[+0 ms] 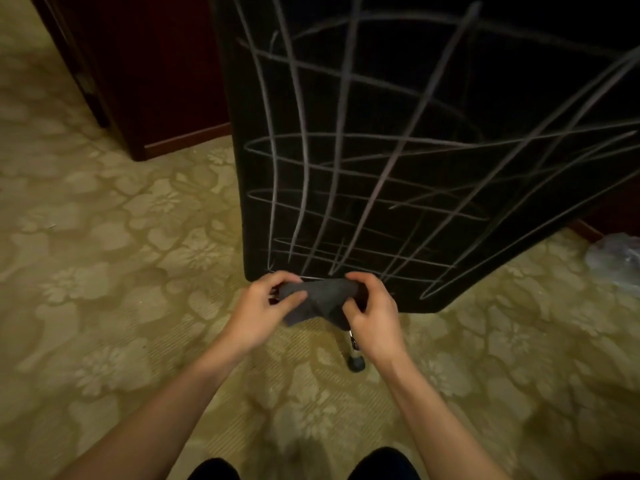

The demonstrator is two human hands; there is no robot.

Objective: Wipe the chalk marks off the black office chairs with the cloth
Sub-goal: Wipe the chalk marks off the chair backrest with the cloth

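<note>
The back of a black office chair [502, 81] fills the upper right, covered from top to bottom in crossing white chalk marks [377, 174]. Just below its lower edge I hold a small dark grey cloth [320, 299] between both hands. My left hand [266, 308] pinches the cloth's left end and my right hand [372, 315] pinches its right end. The cloth is bunched and hangs in front of the chair's bottom rim; I cannot tell whether it touches the fabric.
A chrome chair leg with a black foot [355, 355] stands under my right hand. Dark wooden furniture [145, 81] rises at the upper left. Crumpled clear plastic [616, 261] lies on the patterned carpet [121, 271] at the right. My dark shoes [384, 465] show at the bottom.
</note>
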